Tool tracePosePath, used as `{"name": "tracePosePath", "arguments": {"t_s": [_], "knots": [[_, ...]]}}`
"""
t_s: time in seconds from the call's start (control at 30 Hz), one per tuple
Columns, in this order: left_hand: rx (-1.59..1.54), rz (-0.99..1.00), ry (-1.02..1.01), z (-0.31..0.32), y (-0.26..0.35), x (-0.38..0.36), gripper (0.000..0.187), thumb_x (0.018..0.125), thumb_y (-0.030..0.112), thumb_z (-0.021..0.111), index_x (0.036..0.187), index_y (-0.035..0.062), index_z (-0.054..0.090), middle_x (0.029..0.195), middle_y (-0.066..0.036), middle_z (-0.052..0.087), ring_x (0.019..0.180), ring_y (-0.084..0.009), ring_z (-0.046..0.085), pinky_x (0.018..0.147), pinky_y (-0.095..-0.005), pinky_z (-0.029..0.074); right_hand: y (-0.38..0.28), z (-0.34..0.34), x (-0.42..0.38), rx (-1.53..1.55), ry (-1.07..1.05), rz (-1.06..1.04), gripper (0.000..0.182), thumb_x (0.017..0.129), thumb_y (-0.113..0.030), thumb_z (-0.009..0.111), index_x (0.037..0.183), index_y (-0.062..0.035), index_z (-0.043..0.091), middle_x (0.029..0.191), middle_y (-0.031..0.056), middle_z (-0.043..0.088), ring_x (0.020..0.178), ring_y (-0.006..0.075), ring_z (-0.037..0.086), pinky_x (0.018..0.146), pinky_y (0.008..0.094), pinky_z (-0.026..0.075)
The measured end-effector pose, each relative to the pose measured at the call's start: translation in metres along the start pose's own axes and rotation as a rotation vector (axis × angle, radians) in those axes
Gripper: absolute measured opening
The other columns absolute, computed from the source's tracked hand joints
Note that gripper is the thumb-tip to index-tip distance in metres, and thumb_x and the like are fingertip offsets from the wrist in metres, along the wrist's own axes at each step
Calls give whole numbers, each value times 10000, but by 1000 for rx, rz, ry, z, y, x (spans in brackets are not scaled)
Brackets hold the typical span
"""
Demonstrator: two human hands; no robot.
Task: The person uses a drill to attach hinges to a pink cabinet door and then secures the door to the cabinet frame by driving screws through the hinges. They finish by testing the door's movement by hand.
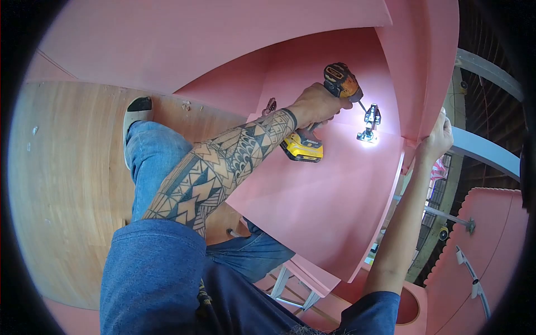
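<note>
My left hand (321,106) is closed round the grip of a cordless drill driver (341,82) with a yellow battery (302,147). Its bit meets a metal cabinet hinge (371,117), which the tool's light shines on, at the inner corner of pink panels. At the right, my right hand (439,135) grips the edge of an upright pink panel (425,72); its fingertips are partly hidden. A second hinge (271,106) sits further left on the pink surface, partly behind my left wrist.
A wood-look board (72,184) spreads on the left, with small scraps and my shoe (138,109) on it. Below the panels stands a light metal step frame (285,287). A scalloped pink panel (483,240) with a metal handle (473,279) is at lower right.
</note>
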State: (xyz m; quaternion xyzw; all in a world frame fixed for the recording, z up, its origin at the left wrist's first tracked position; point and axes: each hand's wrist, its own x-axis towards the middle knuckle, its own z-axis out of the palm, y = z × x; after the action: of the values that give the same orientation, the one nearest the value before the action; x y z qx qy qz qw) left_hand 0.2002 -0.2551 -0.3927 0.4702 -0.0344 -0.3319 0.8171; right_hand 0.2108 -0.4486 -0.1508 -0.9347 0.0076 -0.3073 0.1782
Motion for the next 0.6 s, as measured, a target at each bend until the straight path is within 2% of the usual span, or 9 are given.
{"name": "tracePosePath", "arguments": {"t_s": [0.27,0.33,0.37,0.43,0.47,0.53,0.6], "knots": [[6,20,-6,4,-4,4,398,849,415,791,951,36,726,785,-56,677,644,-160,644,601,-325,533,2,5,2,35,17,17,354,1081,-307,635,926,-1,719,814,-7,676,708,43,568,612,227,451],[2,33,-1,4,-2,2,398,849,415,792,953,37,726,786,-55,676,646,-160,643,603,-326,533,-2,9,0,65,58,-24,345,1049,-291,686,881,0,764,619,-76,459,576,25,383,519,241,288],[6,19,-4,3,-1,1,400,848,415,794,960,37,726,789,-56,677,647,-160,643,604,-326,534,-3,8,0,65,57,-24,345,1049,-291,686,881,0,764,619,-76,459,576,25,383,519,241,288],[7,5,-8,3,-1,-1,403,848,415,796,966,37,726,793,-57,679,648,-160,644,604,-327,534,-3,3,0,-3,4,-20,352,1081,-302,639,907,-5,712,781,-22,653,686,31,541,579,224,420],[10,13,5,3,-1,0,399,850,409,797,972,36,726,795,-57,679,646,-159,642,604,-326,534,-2,4,0,-5,4,-20,352,1081,-302,639,907,-5,712,781,-22,653,686,31,541,579,224,420],[15,20,18,3,0,0,395,852,404,797,978,36,725,797,-56,680,644,-157,640,605,-326,534,-1,8,-1,83,65,-20,346,1047,-290,688,883,5,765,622,-74,462,582,27,385,527,244,294],[32,19,21,2,1,-1,388,857,398,794,987,39,726,806,-57,684,650,-156,643,606,-325,533,1,6,0,98,57,-34,345,1047,-289,685,888,6,768,624,-73,464,586,29,387,531,247,296]]}}
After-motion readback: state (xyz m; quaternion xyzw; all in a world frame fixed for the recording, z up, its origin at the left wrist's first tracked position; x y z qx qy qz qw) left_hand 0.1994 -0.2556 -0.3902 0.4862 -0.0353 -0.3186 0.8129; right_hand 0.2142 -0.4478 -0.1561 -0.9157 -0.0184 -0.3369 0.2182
